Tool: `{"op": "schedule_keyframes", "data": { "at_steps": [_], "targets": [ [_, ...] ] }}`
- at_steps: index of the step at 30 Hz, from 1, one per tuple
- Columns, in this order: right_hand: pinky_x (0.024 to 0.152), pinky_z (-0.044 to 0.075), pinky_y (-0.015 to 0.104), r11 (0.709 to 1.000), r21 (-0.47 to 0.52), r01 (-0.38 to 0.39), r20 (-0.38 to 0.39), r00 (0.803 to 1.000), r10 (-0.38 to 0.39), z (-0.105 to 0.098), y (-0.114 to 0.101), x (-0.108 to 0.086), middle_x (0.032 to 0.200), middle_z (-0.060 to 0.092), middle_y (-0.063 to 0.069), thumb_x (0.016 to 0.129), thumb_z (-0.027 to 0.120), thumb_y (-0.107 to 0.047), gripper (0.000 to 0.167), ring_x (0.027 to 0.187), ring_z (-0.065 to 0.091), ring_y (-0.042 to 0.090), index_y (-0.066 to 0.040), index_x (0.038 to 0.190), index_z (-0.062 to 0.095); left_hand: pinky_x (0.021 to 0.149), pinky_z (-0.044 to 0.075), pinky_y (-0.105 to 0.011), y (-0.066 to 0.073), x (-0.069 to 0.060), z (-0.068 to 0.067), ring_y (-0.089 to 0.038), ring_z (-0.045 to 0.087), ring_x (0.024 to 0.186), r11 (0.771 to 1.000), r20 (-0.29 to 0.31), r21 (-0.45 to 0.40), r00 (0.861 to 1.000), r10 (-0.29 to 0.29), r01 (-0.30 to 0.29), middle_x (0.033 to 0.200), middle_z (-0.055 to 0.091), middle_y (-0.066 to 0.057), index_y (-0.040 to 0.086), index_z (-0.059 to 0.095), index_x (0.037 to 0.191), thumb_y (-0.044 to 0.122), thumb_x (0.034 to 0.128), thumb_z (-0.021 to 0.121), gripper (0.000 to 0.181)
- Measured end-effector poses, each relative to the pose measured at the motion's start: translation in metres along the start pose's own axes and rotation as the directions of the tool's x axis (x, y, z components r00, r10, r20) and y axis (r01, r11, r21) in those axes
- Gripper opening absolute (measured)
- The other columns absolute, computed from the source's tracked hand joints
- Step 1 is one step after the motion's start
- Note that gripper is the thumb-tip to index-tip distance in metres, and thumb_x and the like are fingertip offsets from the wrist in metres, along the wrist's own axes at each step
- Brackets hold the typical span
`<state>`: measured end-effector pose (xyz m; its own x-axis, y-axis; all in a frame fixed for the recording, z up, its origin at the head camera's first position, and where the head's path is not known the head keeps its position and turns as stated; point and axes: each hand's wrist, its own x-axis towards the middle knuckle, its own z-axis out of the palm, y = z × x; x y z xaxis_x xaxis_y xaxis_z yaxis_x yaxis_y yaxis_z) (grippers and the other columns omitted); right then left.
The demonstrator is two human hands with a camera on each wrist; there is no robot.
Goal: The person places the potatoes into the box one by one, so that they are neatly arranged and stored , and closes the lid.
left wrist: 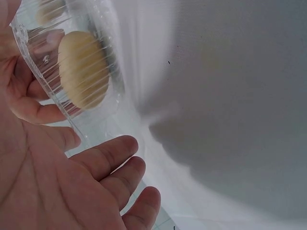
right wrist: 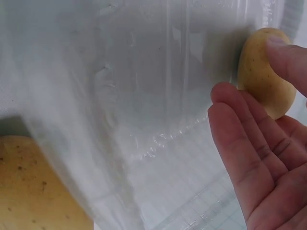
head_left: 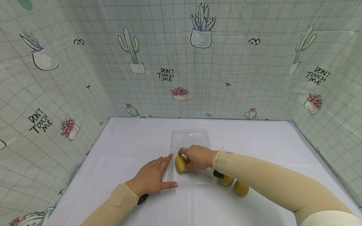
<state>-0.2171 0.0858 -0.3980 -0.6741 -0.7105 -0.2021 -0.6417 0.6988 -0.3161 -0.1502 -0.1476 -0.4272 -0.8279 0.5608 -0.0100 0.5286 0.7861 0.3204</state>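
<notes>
A clear plastic clamshell container (head_left: 195,180) lies on the table with its lid (head_left: 190,137) folded back. My right hand (head_left: 199,157) pinches a yellow potato (head_left: 180,164) between thumb and fingers, low at the left end of the container's base. Through the ribbed plastic wall, the left wrist view shows this potato (left wrist: 84,72). My left hand (head_left: 151,176) is beside the container's left side, thumb and fingers spread, fingertips at the edge; firm contact cannot be told. In the right wrist view, the thumb presses on the potato (right wrist: 261,72).
Two more potatoes, one (head_left: 226,180) partly behind the right wrist and another (head_left: 241,188), lie on the white-covered table (head_left: 135,135) right of the container. A patterned cloth backdrop (head_left: 195,62) borders the table at the back and sides.
</notes>
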Motion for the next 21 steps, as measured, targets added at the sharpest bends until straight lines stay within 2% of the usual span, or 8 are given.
{"op": "schedule_keyframes", "data": {
  "at_steps": [13,17,21],
  "targets": [
    [0.08,0.051,0.029,1.0,0.013,-0.01,0.0,1.0,0.01,0.0,0.003,-0.002,0.084,0.063,-0.009,0.086,0.081,-0.029,0.06,0.078,0.059,0.009,-0.014,0.137,0.054,0.109,0.036,-0.052,-0.001,0.001,0.004,-0.038,0.044,0.136,1.0,0.004,0.02,1.0,0.003,-0.003,0.15,0.045,-0.018,0.005,0.031,0.156,0.073,0.0843,0.061,0.103],
    [0.082,0.052,0.031,0.999,0.041,-0.016,0.009,1.0,0.015,-0.009,0.011,-0.011,0.093,0.068,-0.004,0.088,0.079,-0.029,0.062,0.082,0.061,0.01,-0.014,0.141,0.051,0.109,0.036,-0.051,-0.001,0.002,0.006,-0.037,0.044,0.136,1.0,0.003,0.028,1.0,0.003,-0.003,0.15,0.045,-0.017,0.006,0.031,0.156,0.073,0.084,0.06,0.104],
    [0.08,0.053,0.03,0.995,0.103,-0.006,-0.014,1.0,0.008,-0.028,0.024,-0.028,0.103,0.07,0.001,0.09,0.077,-0.027,0.061,0.081,0.064,0.007,-0.013,0.142,0.049,0.109,0.037,-0.051,0.0,0.001,0.006,-0.037,0.045,0.135,1.0,-0.004,0.031,1.0,-0.002,0.002,0.148,0.047,-0.018,0.005,0.031,0.156,0.073,0.0836,0.061,0.104]
  ]
}}
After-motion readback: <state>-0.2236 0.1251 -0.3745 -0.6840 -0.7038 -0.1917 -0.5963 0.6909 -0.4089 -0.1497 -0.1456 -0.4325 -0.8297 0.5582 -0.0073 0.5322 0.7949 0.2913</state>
